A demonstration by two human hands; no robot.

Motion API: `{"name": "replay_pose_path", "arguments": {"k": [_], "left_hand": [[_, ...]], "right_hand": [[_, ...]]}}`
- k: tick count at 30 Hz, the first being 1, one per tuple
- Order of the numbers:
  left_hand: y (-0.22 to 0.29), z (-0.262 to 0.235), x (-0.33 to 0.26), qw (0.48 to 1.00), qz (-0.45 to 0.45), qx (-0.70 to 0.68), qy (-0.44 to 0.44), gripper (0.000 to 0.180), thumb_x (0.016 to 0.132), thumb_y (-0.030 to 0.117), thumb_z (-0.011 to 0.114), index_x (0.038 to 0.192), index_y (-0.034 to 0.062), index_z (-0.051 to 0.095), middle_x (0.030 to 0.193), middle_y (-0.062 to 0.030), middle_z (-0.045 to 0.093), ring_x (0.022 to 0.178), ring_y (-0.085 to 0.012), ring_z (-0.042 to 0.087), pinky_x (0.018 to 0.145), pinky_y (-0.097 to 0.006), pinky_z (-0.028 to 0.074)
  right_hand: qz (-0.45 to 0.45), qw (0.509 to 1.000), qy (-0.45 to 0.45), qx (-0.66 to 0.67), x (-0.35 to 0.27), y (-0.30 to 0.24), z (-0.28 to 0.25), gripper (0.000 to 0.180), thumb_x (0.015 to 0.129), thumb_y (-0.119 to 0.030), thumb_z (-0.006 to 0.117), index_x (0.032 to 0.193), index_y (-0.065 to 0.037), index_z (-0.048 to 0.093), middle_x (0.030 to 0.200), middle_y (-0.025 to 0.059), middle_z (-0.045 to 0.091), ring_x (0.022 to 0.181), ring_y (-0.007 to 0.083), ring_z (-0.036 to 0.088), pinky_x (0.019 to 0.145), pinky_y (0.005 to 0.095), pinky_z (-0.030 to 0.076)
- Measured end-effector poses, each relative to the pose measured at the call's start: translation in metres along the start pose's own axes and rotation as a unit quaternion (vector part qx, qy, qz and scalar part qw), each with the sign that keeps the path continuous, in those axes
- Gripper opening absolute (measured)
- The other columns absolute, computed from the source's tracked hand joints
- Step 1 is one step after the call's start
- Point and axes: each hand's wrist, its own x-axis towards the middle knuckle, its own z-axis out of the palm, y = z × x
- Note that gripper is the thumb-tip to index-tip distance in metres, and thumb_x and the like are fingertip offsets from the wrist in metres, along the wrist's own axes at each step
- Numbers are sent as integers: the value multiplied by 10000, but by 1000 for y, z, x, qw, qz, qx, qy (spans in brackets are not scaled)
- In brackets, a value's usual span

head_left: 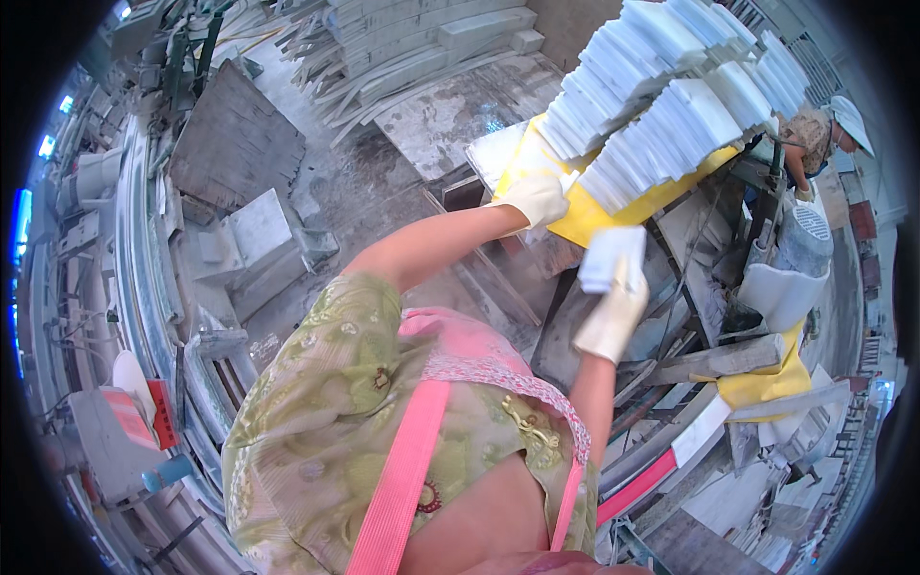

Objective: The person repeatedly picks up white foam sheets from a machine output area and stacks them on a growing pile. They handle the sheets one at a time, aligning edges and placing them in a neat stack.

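Note:
My right hand (611,321), in a cream glove, grips a small white stone tile (613,259) and holds it up in front of me, just off the near edge of the yellow sheet (585,218). My left hand (537,199), gloved too, is closed at the left edge of that sheet; what its fingers hold, if anything, I cannot make out. Beyond both hands, rows of white stone tiles (661,134) stand on edge, leaning against each other on the yellow sheet.
At the far right another person (813,144) in a pale hat bends over near a grey bucket (803,240). Long stone strips (383,57) are piled at the back. A stone slab (235,139) leans at left, beside metal rails (144,259). Offcuts (747,498) lie lower right.

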Motion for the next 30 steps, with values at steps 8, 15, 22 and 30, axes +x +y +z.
{"name": "replay_pose_path", "arguments": {"k": [8,15,22,30], "left_hand": [[-2,-28,-6,998,13,-39,-44,567,982,484,487,897,-6,761,894,-229,732,874,-379,716,800,-476,533],[18,-37,-2,987,-35,-113,-111,615,942,564,539,931,-26,710,890,-227,720,919,-367,712,853,-440,526],[42,-2,-22,988,-105,-97,51,498,773,317,666,1104,-48,598,1074,-264,685,994,-403,692,872,-446,536],[43,-8,-19,988,-109,-105,14,477,810,276,624,1139,-68,582,878,-231,700,704,-339,719,571,-433,560]], "right_hand": [[4,987,5,-158,51,74,93,408,1028,-313,604,1263,20,602,1086,89,652,928,161,593,817,328,473],[-4,978,-174,-119,55,77,64,579,1066,-352,506,1506,13,416,1417,174,555,1279,242,543,1036,344,426],[-50,963,-125,-232,25,34,-49,454,1000,-157,628,1404,32,548,1434,152,570,1329,219,525,1127,343,390],[9,909,244,-338,-96,-6,-327,492,1045,-284,557,1437,10,511,1440,155,545,1289,249,529,1104,362,394]]}}
